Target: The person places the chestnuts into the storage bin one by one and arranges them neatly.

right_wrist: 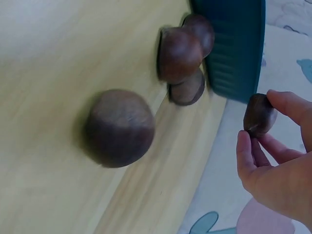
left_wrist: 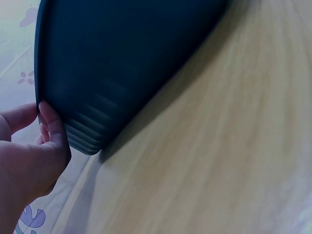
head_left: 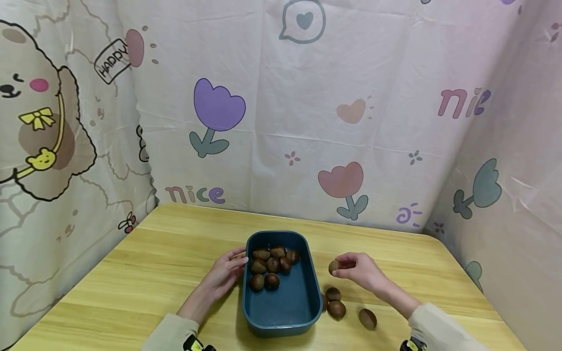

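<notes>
A dark blue rectangular bin [head_left: 285,312] stands on the table with several chestnuts [head_left: 273,264] gathered toward its far end. My left hand [head_left: 225,274] is at the bin's left side, thumb and fingers pinching its rim in the left wrist view. To the right of the bin, my right hand [head_left: 362,272] pinches one chestnut [right_wrist: 259,114] between thumb and fingertips, raised over the table. Three chestnuts [head_left: 336,309] sit close together against the bin's right wall. Another chestnut [head_left: 368,319] lies apart, farther right and nearer to me.
The wooden table [head_left: 184,243] has a rounded corner at its far right. A printed cloth [head_left: 281,97] hangs behind it and along both sides.
</notes>
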Action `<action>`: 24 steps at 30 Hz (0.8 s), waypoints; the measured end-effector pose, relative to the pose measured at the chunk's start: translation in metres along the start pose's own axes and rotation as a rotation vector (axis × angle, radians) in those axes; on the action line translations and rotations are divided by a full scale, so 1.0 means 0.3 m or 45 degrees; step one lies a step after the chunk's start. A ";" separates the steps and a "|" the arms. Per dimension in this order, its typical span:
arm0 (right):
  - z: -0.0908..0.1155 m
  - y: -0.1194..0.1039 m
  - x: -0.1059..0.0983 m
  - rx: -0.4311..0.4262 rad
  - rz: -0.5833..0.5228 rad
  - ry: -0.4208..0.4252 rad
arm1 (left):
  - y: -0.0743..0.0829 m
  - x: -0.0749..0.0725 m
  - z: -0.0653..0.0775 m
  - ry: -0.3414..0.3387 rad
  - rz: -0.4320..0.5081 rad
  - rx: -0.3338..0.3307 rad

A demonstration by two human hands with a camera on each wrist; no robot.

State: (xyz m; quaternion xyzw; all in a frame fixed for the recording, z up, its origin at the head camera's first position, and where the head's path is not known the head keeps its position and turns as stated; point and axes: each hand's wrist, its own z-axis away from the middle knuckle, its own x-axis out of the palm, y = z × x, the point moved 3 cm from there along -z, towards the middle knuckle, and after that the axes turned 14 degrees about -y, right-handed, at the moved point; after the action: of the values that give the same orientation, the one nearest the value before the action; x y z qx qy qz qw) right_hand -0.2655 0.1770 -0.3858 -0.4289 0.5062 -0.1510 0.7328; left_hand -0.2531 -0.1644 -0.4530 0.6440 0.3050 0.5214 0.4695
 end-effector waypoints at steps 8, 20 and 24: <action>-0.030 -0.065 0.022 -0.089 0.026 -0.132 | -0.002 -0.002 -0.003 0.000 -0.003 -0.001; -0.088 -0.175 0.060 -0.171 0.108 -0.228 | -0.003 0.001 -0.006 -0.002 0.007 -0.001; -0.110 -0.191 0.087 -0.142 0.068 -0.282 | -0.002 0.000 -0.004 0.015 0.011 0.003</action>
State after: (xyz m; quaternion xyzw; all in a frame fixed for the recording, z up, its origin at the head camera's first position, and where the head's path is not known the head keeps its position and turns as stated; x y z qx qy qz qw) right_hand -0.2704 0.1106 -0.3608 -0.4695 0.4409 -0.0547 0.7630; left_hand -0.2542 -0.1639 -0.4537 0.6429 0.3057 0.5267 0.4646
